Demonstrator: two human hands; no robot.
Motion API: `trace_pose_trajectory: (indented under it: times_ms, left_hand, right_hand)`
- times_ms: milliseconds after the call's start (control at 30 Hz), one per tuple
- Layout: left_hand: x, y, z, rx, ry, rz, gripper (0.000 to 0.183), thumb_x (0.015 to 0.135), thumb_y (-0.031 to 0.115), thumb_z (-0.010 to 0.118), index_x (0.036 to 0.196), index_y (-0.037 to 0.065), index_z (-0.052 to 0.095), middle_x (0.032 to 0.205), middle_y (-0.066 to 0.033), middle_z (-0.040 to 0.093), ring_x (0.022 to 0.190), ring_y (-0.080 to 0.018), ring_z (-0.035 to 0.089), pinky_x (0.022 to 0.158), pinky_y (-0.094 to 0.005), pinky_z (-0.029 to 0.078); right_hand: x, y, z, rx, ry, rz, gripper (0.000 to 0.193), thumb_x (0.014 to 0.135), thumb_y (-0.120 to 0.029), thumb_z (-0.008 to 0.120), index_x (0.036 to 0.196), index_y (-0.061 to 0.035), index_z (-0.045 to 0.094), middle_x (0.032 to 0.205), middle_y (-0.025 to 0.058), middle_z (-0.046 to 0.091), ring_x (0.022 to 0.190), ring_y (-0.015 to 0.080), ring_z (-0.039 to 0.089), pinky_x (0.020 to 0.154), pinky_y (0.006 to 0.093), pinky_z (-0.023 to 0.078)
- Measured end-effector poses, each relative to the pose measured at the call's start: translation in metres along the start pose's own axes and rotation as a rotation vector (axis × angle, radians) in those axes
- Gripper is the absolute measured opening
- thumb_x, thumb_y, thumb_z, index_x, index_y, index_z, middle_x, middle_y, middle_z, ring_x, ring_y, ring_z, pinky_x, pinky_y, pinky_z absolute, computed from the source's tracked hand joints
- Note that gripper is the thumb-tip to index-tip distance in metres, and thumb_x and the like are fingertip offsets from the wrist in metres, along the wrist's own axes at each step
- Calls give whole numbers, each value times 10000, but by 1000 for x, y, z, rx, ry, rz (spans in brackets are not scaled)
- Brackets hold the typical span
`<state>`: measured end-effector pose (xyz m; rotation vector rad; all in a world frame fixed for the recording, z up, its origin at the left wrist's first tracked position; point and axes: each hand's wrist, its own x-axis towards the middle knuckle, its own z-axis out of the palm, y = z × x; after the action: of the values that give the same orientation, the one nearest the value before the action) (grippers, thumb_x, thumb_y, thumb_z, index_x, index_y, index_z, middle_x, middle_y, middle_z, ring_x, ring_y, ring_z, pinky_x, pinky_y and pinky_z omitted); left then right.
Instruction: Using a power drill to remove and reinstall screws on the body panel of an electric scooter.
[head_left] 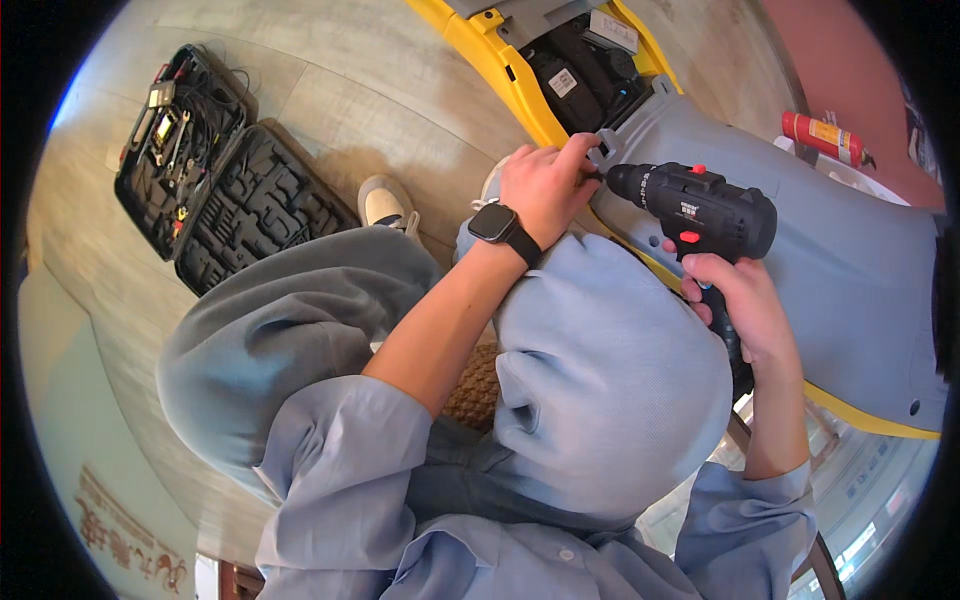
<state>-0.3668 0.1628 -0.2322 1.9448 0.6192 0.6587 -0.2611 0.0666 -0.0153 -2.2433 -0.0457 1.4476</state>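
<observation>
My right hand (735, 290) is wrapped round the handle of a black cordless drill (715, 210) with red buttons. The drill lies level, its chuck facing left toward my left hand (545, 185). The left fingers are bent and pinched together just ahead of the chuck, by a notched bracket at the edge of a grey panel (840, 270). What they hold there, if anything, is hidden. The panel belongs to a large yellow and grey machine body (490, 60). Beyond my left hand, an uncovered compartment (575, 80) shows black parts with a white label.
On the wood-look floor (330, 110) at the left lies an opened black tool case (265, 190), with cables and hand tools in one half. A red fire extinguisher (825, 138) lies behind the panel at the right. My knees are close under both arms.
</observation>
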Motion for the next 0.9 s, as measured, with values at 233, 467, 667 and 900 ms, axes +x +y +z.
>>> trace_pose_trajectory:
  times_ms: [233, 467, 667, 900]
  left_hand:
    - [-1, -1, 2, -20, 35, 19, 453, 678, 139, 753, 1075, 152, 538, 772, 43, 678, 686, -152, 635, 644, -303, 449]
    - [-2, -2, 4, -65, 57, 17, 447, 667, 111, 754, 1060, 140, 542, 795, 15, 666, 705, -187, 636, 635, -332, 467]
    - [-22, 0, 14, -155, 242, -308, 593, 577, 125, 816, 1074, 51, 501, 874, -64, 536, 725, -179, 572, 623, -309, 475]
    - [-38, -12, 38, -1054, -181, -904, 597, 826, 294, 684, 1277, 9, 416, 1236, -86, 508, 1088, -186, 540, 865, -335, 495]
  right_hand:
    - [-4, -4, 1, -11, 3, 19, 307, 831, -205, 591, 1069, -12, 607, 651, -19, 498, 504, 78, 466, 452, 238, 390]
    - [-1, -6, 3, -69, 34, -26, 285, 826, -207, 599, 1047, -27, 608, 653, -20, 497, 507, 75, 464, 448, 228, 377]
    - [1, -21, 4, -146, 33, 40, 243, 815, -181, 578, 1007, -34, 603, 641, -14, 476, 509, 68, 435, 452, 219, 355]
    - [5, -25, 7, -176, 18, 20, 232, 817, -164, 568, 999, -23, 599, 630, -10, 479, 492, 67, 427, 447, 212, 349]
